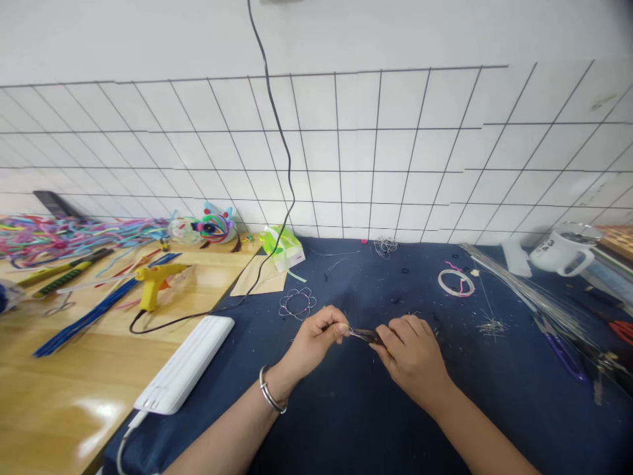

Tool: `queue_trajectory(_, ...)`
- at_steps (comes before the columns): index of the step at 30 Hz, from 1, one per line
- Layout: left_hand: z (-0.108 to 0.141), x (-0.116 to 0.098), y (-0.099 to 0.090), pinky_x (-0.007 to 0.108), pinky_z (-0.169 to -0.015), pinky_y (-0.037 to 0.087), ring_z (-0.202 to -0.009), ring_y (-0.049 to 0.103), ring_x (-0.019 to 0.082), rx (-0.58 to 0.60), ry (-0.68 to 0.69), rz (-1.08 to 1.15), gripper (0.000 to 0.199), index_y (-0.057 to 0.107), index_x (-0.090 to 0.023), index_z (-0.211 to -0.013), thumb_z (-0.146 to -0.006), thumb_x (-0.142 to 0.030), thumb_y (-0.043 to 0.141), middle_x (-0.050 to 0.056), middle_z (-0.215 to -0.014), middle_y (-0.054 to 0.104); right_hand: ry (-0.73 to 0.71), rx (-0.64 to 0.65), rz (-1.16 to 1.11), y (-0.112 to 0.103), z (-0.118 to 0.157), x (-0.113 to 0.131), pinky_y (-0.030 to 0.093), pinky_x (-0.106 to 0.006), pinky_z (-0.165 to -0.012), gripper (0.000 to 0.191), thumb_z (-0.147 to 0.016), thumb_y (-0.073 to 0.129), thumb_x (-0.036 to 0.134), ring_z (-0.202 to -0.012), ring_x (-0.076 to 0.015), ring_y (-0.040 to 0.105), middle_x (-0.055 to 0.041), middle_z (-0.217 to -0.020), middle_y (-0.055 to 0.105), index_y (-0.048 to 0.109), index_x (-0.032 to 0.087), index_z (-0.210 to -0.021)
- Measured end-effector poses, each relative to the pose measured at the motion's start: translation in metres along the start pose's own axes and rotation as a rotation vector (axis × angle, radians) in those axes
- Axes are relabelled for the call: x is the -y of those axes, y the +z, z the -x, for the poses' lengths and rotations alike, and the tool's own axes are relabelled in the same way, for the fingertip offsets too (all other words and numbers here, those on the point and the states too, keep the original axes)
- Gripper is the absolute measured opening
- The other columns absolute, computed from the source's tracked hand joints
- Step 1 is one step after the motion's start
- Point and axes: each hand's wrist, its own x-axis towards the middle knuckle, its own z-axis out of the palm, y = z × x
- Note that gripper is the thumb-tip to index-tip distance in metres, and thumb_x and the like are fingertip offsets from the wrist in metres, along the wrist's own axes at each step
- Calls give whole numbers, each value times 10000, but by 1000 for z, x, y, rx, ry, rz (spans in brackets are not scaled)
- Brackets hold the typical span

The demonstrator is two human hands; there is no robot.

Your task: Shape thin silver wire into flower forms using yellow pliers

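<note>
Near the middle of the dark blue cloth (336,409), my left hand (316,336) pinches a thin silvery wire (352,331) between thumb and fingertips. My right hand (413,356) is wrapped round a pair of dark pliers (366,336), whose jaws point left and meet the wire close to my left fingertips. The pliers' handles are hidden in my right palm. A flower-shaped wire ring (297,303) lies on the cloth, up and to the left of my left hand.
At left are a yellow glue gun (154,280), blue stems (99,310) and a white power strip (185,363). At right are a white ring (455,282), long wires (514,284), purple-handled scissors (564,353) and a white mug (566,249). A black cord (281,132) hangs down the wall.
</note>
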Motion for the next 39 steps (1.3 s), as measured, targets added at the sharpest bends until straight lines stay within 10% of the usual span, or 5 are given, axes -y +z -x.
queue_trajectory(39, 1, -1, 16, 232, -653, 373, -617, 475, 92, -138, -52, 411, 134, 514, -141, -747, -808, -254, 554, -10, -663, 525, 149, -41, -237, 11, 2, 10, 344, -329, -706, 200, -858, 462, 319, -756, -172, 461, -48, -763, 533, 600, 176, -878)
